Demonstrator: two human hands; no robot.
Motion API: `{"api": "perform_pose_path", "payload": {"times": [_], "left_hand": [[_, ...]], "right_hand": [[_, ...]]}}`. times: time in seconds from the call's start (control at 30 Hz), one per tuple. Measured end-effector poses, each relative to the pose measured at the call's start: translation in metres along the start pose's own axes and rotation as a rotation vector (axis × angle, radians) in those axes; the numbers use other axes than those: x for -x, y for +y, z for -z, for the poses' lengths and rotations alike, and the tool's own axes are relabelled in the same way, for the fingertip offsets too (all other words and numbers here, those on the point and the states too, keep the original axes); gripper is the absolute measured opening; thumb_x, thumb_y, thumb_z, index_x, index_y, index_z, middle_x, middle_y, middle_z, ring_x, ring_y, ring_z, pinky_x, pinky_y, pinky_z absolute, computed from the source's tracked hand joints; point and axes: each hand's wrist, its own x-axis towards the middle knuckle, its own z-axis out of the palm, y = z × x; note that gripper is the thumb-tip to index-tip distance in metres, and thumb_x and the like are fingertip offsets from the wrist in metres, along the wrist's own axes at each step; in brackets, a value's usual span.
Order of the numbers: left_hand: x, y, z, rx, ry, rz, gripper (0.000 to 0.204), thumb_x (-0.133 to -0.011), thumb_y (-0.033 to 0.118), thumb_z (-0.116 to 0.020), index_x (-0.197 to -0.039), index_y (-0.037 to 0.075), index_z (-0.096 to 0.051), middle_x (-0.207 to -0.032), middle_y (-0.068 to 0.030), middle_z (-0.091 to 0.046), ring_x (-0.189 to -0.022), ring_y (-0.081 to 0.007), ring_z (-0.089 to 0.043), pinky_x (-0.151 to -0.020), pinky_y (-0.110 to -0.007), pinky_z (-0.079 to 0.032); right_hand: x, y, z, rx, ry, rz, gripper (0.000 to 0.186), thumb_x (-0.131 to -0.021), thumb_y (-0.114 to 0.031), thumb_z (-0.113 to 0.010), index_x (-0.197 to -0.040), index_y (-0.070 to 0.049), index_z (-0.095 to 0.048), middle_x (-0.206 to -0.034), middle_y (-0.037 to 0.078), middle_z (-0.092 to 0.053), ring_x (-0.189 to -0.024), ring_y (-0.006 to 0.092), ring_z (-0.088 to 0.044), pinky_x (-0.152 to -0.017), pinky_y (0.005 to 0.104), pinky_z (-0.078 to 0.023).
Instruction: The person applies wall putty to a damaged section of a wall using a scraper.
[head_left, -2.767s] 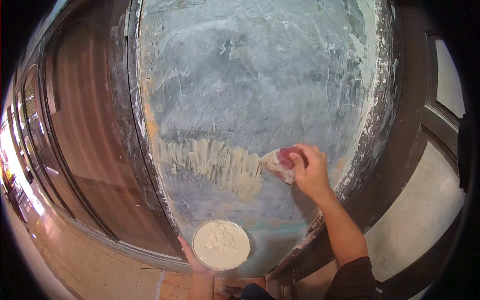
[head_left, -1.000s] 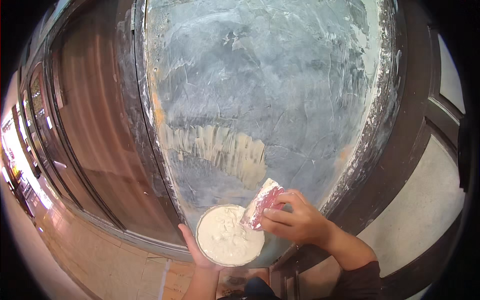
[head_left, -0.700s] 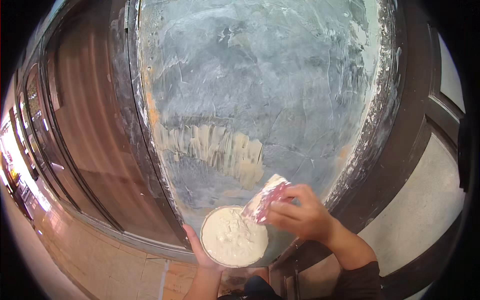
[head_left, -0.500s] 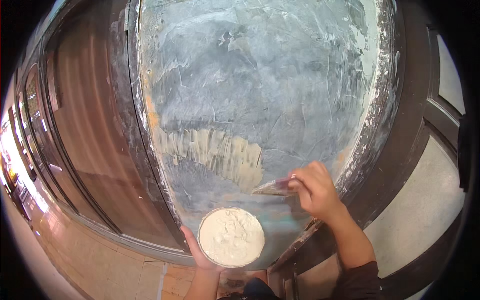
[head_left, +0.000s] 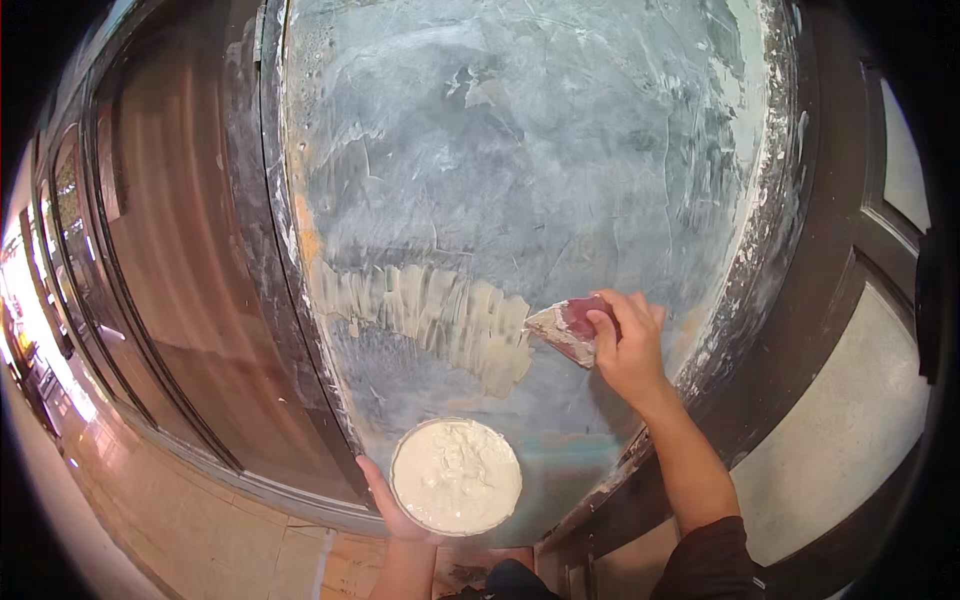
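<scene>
In my right hand (head_left: pixel 632 345) is a putty knife (head_left: pixel 570 328) with a reddish handle and a wide blade smeared with pale paste. Its blade edge is at the right end of a cream putty patch (head_left: pixel 440 315), streaked with ridges, on the grey wall panel (head_left: pixel 510 190). My left hand (head_left: pixel 398 510) holds a round tub (head_left: pixel 455 476) of cream putty from its left side and below; most of its fingers are hidden under the tub. The putty's surface is lumpy in the middle.
Dark wooden framing with pale panels (head_left: pixel 840 420) stands on the right. A brown sliding door (head_left: pixel 180 250) with a dark frame is on the left. Tiled floor (head_left: pixel 235 540) shows at lower left. White flecks mark the panel's right edge strip (head_left: pixel 765 200).
My right hand has moved up with the putty knife, which is now tilted with its broad face showing. The putty patch reaches slightly further right. The tub has shifted slightly left.
</scene>
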Motion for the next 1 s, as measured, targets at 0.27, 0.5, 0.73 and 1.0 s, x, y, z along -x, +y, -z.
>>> {"api": "perform_pose_path", "payload": {"times": [0.27, 0.5, 0.73, 1.0], "left_hand": [[-0.007, -0.001, 0.012, -0.027, 0.028, 0.003, 0.107, -0.091, 0.089, -0.024, -0.149, 0.001, -0.048, -0.147, -0.0195, -0.055, -0.129, -0.0375, -0.058, -0.107, -0.053, -0.049], [-0.007, 0.001, 0.016, -0.031, 0.029, -0.007, 0.108, -0.091, 0.089, -0.024, -0.148, 0.000, -0.048, -0.146, -0.0201, -0.055, -0.129, -0.0373, -0.058, -0.107, -0.053, -0.050], [-0.004, 0.002, 0.016, -0.050, 0.044, -0.010, 0.109, -0.091, 0.089, -0.023, -0.147, 0.000, -0.049, -0.146, -0.0203, -0.056, -0.128, -0.0378, -0.059, -0.106, -0.053, -0.050], [-0.001, 0.003, 0.015, -0.052, 0.056, -0.025, 0.108, -0.091, 0.089, -0.023, -0.148, 0.001, -0.049, -0.147, -0.0196, -0.056, -0.129, -0.0380, -0.058, -0.107, -0.054, -0.049]], "right_hand": [[-0.001, 0.002, -0.007, 0.012, 0.002, 0.011, 0.020, -0.094, -0.014, -0.069, -0.113, -0.007, -0.069, -0.096, 0.003, -0.072, -0.086, 0.0242, -0.058, -0.084, 0.0395, -0.032], [0.012, 0.001, -0.010, -0.056, -0.005, -0.011, 0.019, -0.093, -0.014, -0.070, -0.111, -0.008, -0.068, -0.096, 0.003, -0.071, -0.086, 0.0239, -0.058, -0.085, 0.0403, -0.031], [-0.007, 0.003, -0.007, 0.016, 0.032, 0.012, 0.020, -0.092, -0.013, -0.071, -0.112, -0.008, -0.067, -0.095, 0.003, -0.070, -0.085, 0.0239, -0.058, -0.084, 0.0402, -0.031], [0.021, -0.003, -0.004, -0.065, -0.037, -0.021, 0.019, -0.092, -0.011, -0.070, -0.111, -0.006, -0.068, -0.094, 0.006, -0.068, -0.086, 0.0250, -0.058, -0.085, 0.0402, -0.032]]}}
